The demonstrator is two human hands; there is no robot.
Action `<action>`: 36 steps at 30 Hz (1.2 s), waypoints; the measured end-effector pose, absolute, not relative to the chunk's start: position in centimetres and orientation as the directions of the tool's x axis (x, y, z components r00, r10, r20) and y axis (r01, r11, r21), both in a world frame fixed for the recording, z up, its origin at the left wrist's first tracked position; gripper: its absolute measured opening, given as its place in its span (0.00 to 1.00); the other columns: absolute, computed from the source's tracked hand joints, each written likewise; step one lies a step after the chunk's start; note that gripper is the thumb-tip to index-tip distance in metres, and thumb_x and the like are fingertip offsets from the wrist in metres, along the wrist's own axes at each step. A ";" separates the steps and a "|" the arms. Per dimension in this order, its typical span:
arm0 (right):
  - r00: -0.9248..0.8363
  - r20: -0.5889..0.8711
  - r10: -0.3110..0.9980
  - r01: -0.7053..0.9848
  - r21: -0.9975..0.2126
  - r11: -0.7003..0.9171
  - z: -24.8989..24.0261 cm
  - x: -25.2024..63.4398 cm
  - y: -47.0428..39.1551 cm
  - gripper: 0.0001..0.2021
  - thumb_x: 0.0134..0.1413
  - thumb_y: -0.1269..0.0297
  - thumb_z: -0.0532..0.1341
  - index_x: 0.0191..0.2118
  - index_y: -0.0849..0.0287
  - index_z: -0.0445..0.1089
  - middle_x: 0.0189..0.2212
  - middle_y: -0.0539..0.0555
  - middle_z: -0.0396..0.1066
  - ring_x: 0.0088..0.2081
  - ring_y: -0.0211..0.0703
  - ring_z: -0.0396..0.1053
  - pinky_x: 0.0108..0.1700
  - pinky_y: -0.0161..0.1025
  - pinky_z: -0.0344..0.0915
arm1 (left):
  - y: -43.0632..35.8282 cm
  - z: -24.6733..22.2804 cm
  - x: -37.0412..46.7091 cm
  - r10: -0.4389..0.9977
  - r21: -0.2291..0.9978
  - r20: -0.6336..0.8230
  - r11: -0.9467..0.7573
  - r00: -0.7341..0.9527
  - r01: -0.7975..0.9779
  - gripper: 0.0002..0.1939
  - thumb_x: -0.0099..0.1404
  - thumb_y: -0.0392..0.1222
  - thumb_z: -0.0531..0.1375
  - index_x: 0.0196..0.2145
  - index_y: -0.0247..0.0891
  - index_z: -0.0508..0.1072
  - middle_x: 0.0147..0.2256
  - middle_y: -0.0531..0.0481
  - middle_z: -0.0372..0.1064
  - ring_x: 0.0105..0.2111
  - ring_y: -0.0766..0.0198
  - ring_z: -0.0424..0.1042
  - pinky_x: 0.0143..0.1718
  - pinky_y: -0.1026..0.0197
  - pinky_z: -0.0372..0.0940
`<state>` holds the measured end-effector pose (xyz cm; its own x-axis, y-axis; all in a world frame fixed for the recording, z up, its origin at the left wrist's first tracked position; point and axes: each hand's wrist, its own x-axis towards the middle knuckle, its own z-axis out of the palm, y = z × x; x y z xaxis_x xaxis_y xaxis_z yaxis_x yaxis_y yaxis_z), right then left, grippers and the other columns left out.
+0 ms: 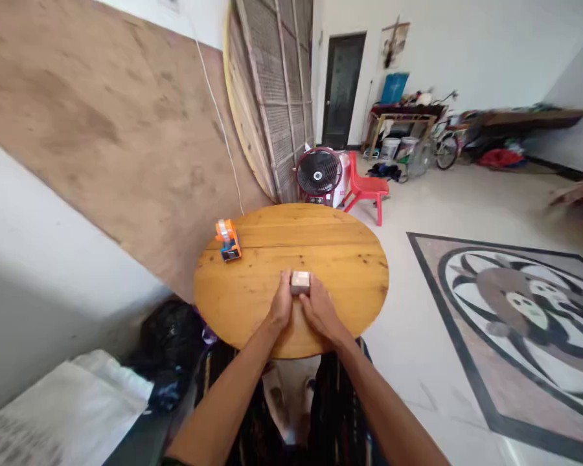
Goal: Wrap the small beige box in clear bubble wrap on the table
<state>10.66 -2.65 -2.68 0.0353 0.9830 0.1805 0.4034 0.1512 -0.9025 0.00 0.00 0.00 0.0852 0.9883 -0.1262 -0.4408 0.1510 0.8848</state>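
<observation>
A small box (300, 282), pale on top and darker on its near side, is held between my two hands over the middle of the round wooden table (252, 310). My left hand (280, 300) presses against its left side, fingers closed along it. On the opposite side my right hand (317, 301) grips the box, with the thumb at its near face. What is printed on the box is too small to read. Farther off, at the table's left edge, stands an orange and blue tape dispenser (228, 241), apart from both hands.
Behind the table are a round fan (319, 171) and a red plastic chair (366, 186). Large woven panels (286, 90) lean on the left wall. Black bags (170, 336) and a white sack (68, 408) lie at the lower left. A floor mosaic (519, 310) is at right.
</observation>
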 end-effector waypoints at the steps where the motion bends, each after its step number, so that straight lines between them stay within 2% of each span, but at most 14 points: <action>1: 0.103 0.170 0.980 0.330 -0.935 0.128 -2.3 11.6 -2.8 0.39 0.53 0.48 0.56 0.64 0.71 0.52 0.65 0.63 0.48 0.66 0.54 0.44 0.67 0.52 0.36 | -0.2 -0.1 -0.8 0.990 0.872 -0.135 0.140 0.045 -0.470 0.27 0.73 0.50 0.38 0.63 0.33 0.55 0.65 0.48 0.45 0.65 0.65 0.45 0.66 0.61 0.37; 3: 0.206 0.138 0.969 0.194 -0.976 0.098 -1.8 13.0 -2.9 0.36 0.57 0.47 0.51 0.66 0.65 0.49 0.66 0.58 0.45 0.67 0.49 0.43 0.67 0.51 0.38 | -0.4 -0.2 -2.0 0.989 0.850 -0.151 0.125 -0.009 -0.512 0.28 0.73 0.50 0.35 0.64 0.33 0.51 0.66 0.49 0.40 0.66 0.68 0.41 0.66 0.63 0.36; 6: 0.272 0.101 0.957 0.006 -0.995 0.104 -1.9 13.2 -2.4 0.34 0.59 0.44 0.49 0.65 0.58 0.51 0.65 0.52 0.48 0.66 0.45 0.46 0.67 0.47 0.41 | -0.3 -0.4 -2.4 0.989 0.824 -0.144 0.110 -0.018 -0.556 0.30 0.73 0.50 0.33 0.65 0.31 0.48 0.66 0.46 0.39 0.65 0.69 0.42 0.65 0.64 0.38; 9: 0.275 0.067 0.959 -0.083 -0.992 0.093 -2.7 11.5 -1.3 0.35 0.58 0.40 0.49 0.64 0.58 0.54 0.65 0.52 0.49 0.66 0.44 0.45 0.67 0.46 0.40 | 0.4 -1.0 -1.3 0.993 0.833 -0.117 0.108 0.018 -0.542 0.30 0.73 0.52 0.35 0.64 0.33 0.54 0.65 0.47 0.43 0.65 0.66 0.45 0.66 0.62 0.40; 14: 0.256 -0.013 0.967 -0.202 -0.979 0.040 -3.2 9.0 0.1 0.41 0.55 0.35 0.47 0.64 0.61 0.54 0.65 0.54 0.49 0.66 0.45 0.46 0.67 0.46 0.40 | 1.1 -2.0 -0.2 0.996 0.888 -0.073 0.085 0.043 -0.452 0.29 0.71 0.58 0.41 0.59 0.38 0.64 0.63 0.49 0.50 0.65 0.60 0.45 0.66 0.57 0.38; 21: 0.210 0.005 0.978 -0.158 -0.987 0.039 -2.2 8.1 -0.1 0.37 0.55 0.36 0.48 0.63 0.56 0.57 0.64 0.51 0.50 0.66 0.46 0.45 0.67 0.48 0.39 | 1.1 -1.9 -0.7 0.992 0.933 -0.075 0.106 0.101 -0.343 0.24 0.70 0.53 0.49 0.56 0.39 0.68 0.64 0.50 0.47 0.66 0.59 0.39 0.66 0.58 0.32; 24: 0.189 0.022 0.982 -0.173 -0.983 0.055 -2.8 8.6 0.4 0.36 0.55 0.36 0.49 0.62 0.55 0.58 0.64 0.52 0.51 0.66 0.45 0.46 0.67 0.49 0.39 | 1.4 -1.7 -0.5 0.989 0.915 -0.084 0.124 0.121 -0.383 0.23 0.70 0.53 0.49 0.56 0.39 0.67 0.64 0.49 0.48 0.66 0.60 0.40 0.67 0.58 0.32; 27: 0.243 0.026 0.970 -0.207 -0.975 0.078 -3.5 10.6 0.1 0.36 0.58 0.37 0.45 0.64 0.56 0.55 0.64 0.52 0.51 0.66 0.45 0.47 0.66 0.51 0.43 | 1.4 -1.5 -1.3 0.995 0.866 -0.079 0.099 0.062 -0.491 0.23 0.71 0.52 0.46 0.58 0.41 0.64 0.65 0.49 0.47 0.66 0.63 0.43 0.66 0.58 0.36; 29: 0.343 0.057 0.938 -0.166 -0.979 0.120 -3.7 12.3 -1.0 0.35 0.60 0.39 0.43 0.65 0.57 0.51 0.65 0.53 0.47 0.66 0.44 0.46 0.66 0.49 0.44 | 1.1 -1.4 -2.5 0.989 0.813 -0.132 0.065 -0.074 -0.578 0.23 0.72 0.50 0.44 0.60 0.41 0.60 0.65 0.45 0.47 0.65 0.62 0.47 0.66 0.56 0.42; 30: 0.369 0.085 0.925 -0.115 -0.984 0.136 -3.7 13.1 -1.7 0.35 0.60 0.40 0.43 0.66 0.57 0.50 0.66 0.53 0.47 0.66 0.44 0.47 0.66 0.48 0.45 | 0.8 -1.4 -3.2 0.979 0.779 -0.173 0.068 -0.110 -0.624 0.24 0.72 0.50 0.43 0.60 0.38 0.57 0.64 0.39 0.49 0.62 0.59 0.53 0.64 0.54 0.47; 32: 0.374 0.148 0.916 0.008 -0.988 0.156 -3.6 14.1 -3.2 0.34 0.61 0.42 0.47 0.66 0.56 0.49 0.65 0.54 0.49 0.65 0.44 0.49 0.66 0.47 0.45 | 0.2 -1.6 -4.5 0.981 0.723 -0.178 0.077 -0.078 -0.687 0.25 0.71 0.51 0.44 0.59 0.34 0.55 0.57 0.31 0.60 0.54 0.54 0.67 0.59 0.48 0.56; 34: 0.351 0.209 0.913 0.128 -0.976 0.174 -3.4 14.3 -4.5 0.33 0.61 0.45 0.49 0.65 0.58 0.50 0.64 0.55 0.51 0.64 0.44 0.50 0.67 0.47 0.44 | -0.3 -1.8 -5.3 0.989 0.720 -0.125 0.036 -0.079 -0.693 0.19 0.70 0.45 0.48 0.56 0.34 0.58 0.48 0.33 0.68 0.47 0.55 0.72 0.56 0.48 0.60; 36: 0.340 0.234 0.911 0.191 -0.965 0.177 -3.1 14.0 -5.1 0.33 0.62 0.45 0.48 0.65 0.62 0.50 0.64 0.58 0.52 0.64 0.44 0.51 0.67 0.47 0.44 | -0.5 -1.9 -5.6 0.990 0.727 -0.098 0.000 -0.104 -0.687 0.15 0.69 0.41 0.50 0.51 0.35 0.61 0.43 0.36 0.71 0.43 0.58 0.74 0.55 0.49 0.61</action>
<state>14.02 -5.08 -3.13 0.3398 0.9108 0.2343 0.1915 0.1769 -0.9654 -5.59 -0.53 -1.95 -0.1037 0.9898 -0.0978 -0.6868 -0.0002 0.7268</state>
